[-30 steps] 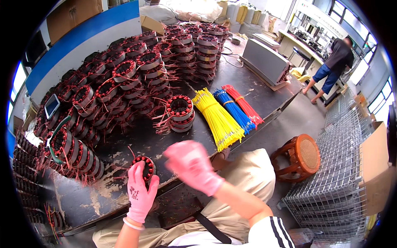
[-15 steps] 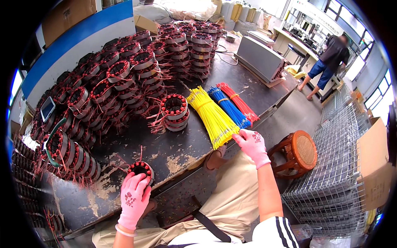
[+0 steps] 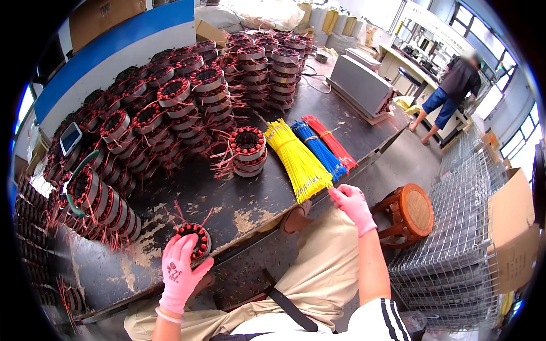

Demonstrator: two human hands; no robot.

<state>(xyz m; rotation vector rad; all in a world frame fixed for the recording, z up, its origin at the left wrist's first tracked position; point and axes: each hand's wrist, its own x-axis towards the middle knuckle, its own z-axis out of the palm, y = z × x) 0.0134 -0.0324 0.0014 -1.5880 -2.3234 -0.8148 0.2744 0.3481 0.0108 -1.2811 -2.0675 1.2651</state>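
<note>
On the near edge of the dark table lies a motor stator (image 3: 204, 245), a ring with red windings and loose red leads. My left hand (image 3: 181, 264), in a pink glove, grips its near-left rim, fingers curling over it and thumb held out to the side. Just off the near end of a bundle of yellow wires (image 3: 296, 162) is my right hand (image 3: 354, 209), also gloved in pink. Its thumb and forefinger are pinched together; whatever they hold is too small to make out. Tied bundles of blue wires (image 3: 319, 152) and red wires (image 3: 330, 139) lie beside the yellow ones.
Stacked stators (image 3: 170, 113) crowd the table's left and back; a short stack (image 3: 248, 152) stands nearer the wires. A grey box (image 3: 359, 82) sits at the far right. Right of me are a wooden stool (image 3: 414, 211) and wire cages (image 3: 443, 261). Another person (image 3: 455, 85) stands beyond.
My right hand has drawn slightly right and down, away from the yellow wire ends. My left thumb has swung outward from the stator, which stays in place. The view has shifted a little.
</note>
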